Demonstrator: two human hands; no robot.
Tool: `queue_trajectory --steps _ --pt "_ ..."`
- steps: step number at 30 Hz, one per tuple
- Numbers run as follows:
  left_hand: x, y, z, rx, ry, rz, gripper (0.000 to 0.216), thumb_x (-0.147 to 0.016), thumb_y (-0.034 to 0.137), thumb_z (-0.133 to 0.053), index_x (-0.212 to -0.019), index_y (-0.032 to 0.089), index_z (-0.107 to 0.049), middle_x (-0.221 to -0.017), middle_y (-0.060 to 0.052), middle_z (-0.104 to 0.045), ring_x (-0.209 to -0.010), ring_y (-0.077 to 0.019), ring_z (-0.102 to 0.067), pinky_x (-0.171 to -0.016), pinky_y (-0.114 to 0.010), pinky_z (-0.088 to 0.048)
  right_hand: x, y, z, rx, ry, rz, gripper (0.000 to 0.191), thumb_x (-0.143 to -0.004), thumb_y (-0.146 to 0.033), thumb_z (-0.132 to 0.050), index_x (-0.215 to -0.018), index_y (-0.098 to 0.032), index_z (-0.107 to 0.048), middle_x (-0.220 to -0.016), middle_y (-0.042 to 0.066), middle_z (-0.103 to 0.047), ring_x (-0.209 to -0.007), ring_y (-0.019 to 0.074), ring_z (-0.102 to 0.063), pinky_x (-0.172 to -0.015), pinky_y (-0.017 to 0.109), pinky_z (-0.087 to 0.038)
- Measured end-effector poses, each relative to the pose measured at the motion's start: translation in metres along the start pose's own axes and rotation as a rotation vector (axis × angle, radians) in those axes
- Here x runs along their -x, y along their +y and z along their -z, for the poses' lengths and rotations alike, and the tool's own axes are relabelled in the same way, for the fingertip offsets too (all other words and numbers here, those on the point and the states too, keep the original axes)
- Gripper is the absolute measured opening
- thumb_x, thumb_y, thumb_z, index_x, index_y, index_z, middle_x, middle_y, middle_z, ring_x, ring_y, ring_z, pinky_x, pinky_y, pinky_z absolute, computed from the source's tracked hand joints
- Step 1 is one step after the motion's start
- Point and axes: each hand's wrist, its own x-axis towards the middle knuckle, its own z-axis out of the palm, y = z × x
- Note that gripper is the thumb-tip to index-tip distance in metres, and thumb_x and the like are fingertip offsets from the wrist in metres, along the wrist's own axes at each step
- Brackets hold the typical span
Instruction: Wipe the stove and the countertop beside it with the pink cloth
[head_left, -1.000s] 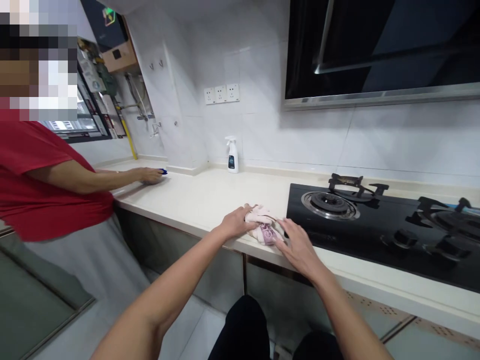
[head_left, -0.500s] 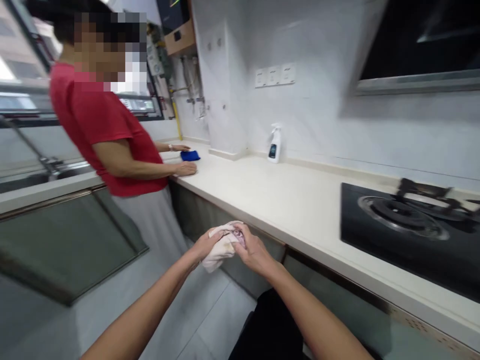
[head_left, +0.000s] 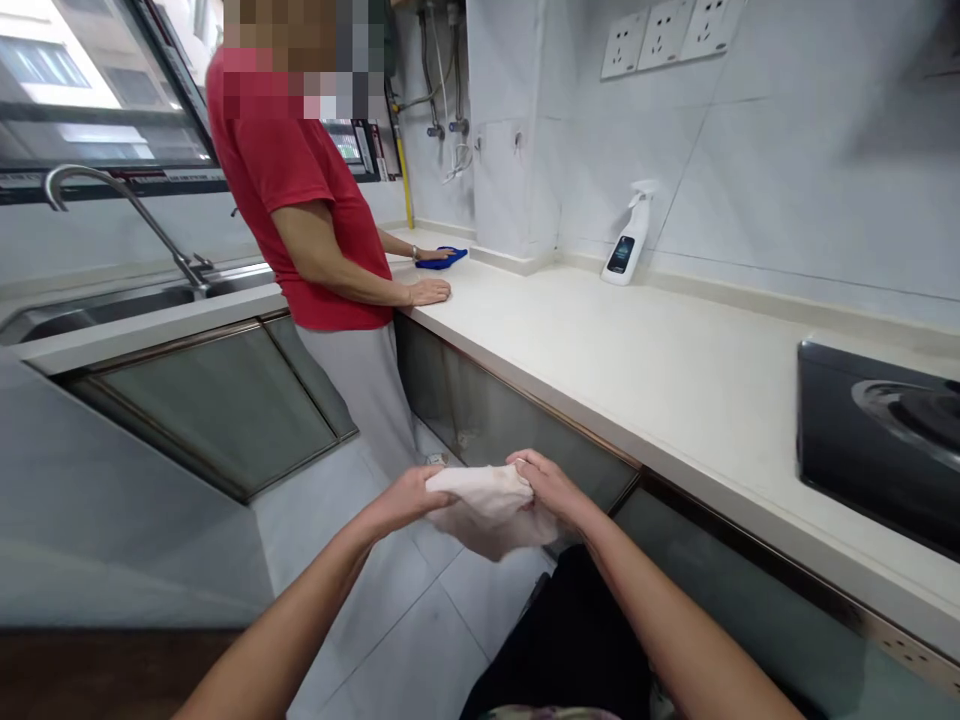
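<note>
A pale cloth (head_left: 487,505) hangs between my two hands, its upper edge stretched and its lower part sagging over the floor. My left hand (head_left: 411,498) pinches the cloth at its left end, thumb on top. At the other end my right hand (head_left: 547,485) is closed on it, fingers curled over the edge. Both hands are in front of the lower cabinets, short of the counter's front edge.
A person in a red shirt (head_left: 300,180) stands at the counter (head_left: 570,350), one hand on a blue cloth (head_left: 442,258). A white spray bottle (head_left: 628,240) stands by the wall. The black gas hob (head_left: 832,430) is at right, the sink faucet (head_left: 120,190) at left.
The cloth was bunched between my hands and is now spread out, my hands farther apart. My view has turned. The person's far hand now lies on the blue cloth, which looks flatter.
</note>
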Motion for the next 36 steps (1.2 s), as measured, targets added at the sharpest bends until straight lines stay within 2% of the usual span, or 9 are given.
queue_trajectory --steps 6,9,11,13,16,19,27,33,36 --pt "0.013 0.043 -0.011 0.351 0.026 -0.034 0.041 -0.07 0.044 -0.077 -0.094 0.021 -0.054 -0.081 0.003 -0.058 -0.071 -0.0131 -0.054 -0.063 -0.023 -0.043 0.012 -0.005 0.021 0.211 -0.214 0.067 0.053 -0.088 -0.071 -0.061 -0.106 -0.022 -0.072 -0.109 0.008 -0.069 -0.105 0.0242 -0.063 -0.098 0.042 -0.051" --pt "0.011 0.055 -0.015 0.353 -0.007 -0.053 0.041 -0.068 0.042 -0.077 -0.096 0.021 -0.056 -0.081 0.004 -0.057 -0.07 -0.0125 -0.054 -0.062 -0.023 -0.042 0.01 -0.023 0.021 0.127 -0.261 0.16 0.069 -0.081 -0.064 -0.074 -0.138 -0.025 -0.062 -0.148 0.011 -0.057 -0.137 0.0269 -0.051 -0.114 0.042 -0.041" --pt "0.012 0.061 -0.011 0.327 -0.033 -0.068 0.043 -0.065 0.042 -0.078 -0.097 0.021 -0.058 -0.082 0.004 -0.058 -0.071 -0.0127 -0.054 -0.063 -0.023 -0.043 0.009 -0.038 0.013 0.088 -0.347 0.234 0.089 -0.076 -0.057 -0.081 -0.152 -0.026 -0.049 -0.156 0.01 -0.052 -0.142 0.0263 -0.048 -0.115 0.04 -0.04" --pt "0.017 0.069 -0.001 0.286 -0.07 -0.081 0.043 -0.064 0.042 -0.079 -0.097 0.021 -0.06 -0.084 0.003 -0.061 -0.073 -0.0137 -0.056 -0.065 -0.023 -0.045 0.008 -0.05 0.004 0.159 -0.41 0.242 0.093 -0.067 -0.049 -0.089 -0.15 -0.027 -0.052 -0.145 0.007 -0.061 -0.132 0.0272 -0.055 -0.109 0.039 -0.045" --pt "0.028 0.08 0.019 0.159 -0.121 -0.131 0.038 -0.066 0.041 -0.079 -0.096 0.02 -0.066 -0.088 0.001 -0.066 -0.08 -0.0168 -0.06 -0.071 -0.025 -0.048 0.011 -0.058 0.0 0.275 -0.528 0.135 0.06 -0.064 -0.041 -0.088 -0.119 -0.025 -0.073 -0.107 0.0 -0.074 -0.101 0.0237 -0.065 -0.087 0.033 -0.051" --pt "0.034 0.08 0.033 0.076 -0.111 -0.182 0.036 -0.069 0.039 -0.076 -0.1 0.02 -0.07 -0.094 -0.002 -0.07 -0.087 -0.0196 -0.063 -0.075 -0.027 -0.051 0.015 -0.053 0.011 0.271 -0.597 0.056 0.036 -0.068 -0.041 -0.083 -0.097 -0.021 -0.076 -0.086 -0.002 -0.071 -0.083 0.0193 -0.063 -0.074 0.028 -0.048" --pt "0.018 0.041 0.024 -0.179 -0.004 -0.103 0.026 -0.074 0.032 -0.064 -0.097 0.022 -0.07 -0.091 -0.001 -0.071 -0.087 -0.0216 -0.065 -0.072 -0.028 -0.049 0.028 -0.033 0.041 0.402 -0.237 0.081 0.03 -0.091 -0.047 -0.061 -0.098 -0.022 -0.075 -0.076 -0.001 -0.068 -0.071 0.0175 -0.06 -0.067 0.027 -0.043" --pt "0.026 0.066 0.043 -0.03 0.017 -0.078 0.033 -0.076 0.044 -0.071 -0.098 0.021 -0.066 -0.08 0.002 -0.062 -0.068 -0.0142 -0.056 -0.057 -0.021 -0.039 0.024 -0.062 0.037 0.761 0.06 0.356 0.044 -0.104 -0.046 -0.042 -0.139 -0.033 -0.066 -0.133 0.007 -0.065 -0.122 0.0252 -0.058 -0.099 0.039 -0.043" --pt "0.029 0.077 0.048 0.081 0.006 -0.099 0.037 -0.075 0.047 -0.077 -0.097 0.021 -0.065 -0.083 0.002 -0.063 -0.072 -0.0133 -0.057 -0.061 -0.021 -0.043 0.021 -0.076 0.039 0.678 0.043 0.411 0.041 -0.102 -0.043 -0.044 -0.133 -0.031 -0.068 -0.129 0.007 -0.062 -0.117 0.024 -0.058 -0.096 0.038 -0.044"
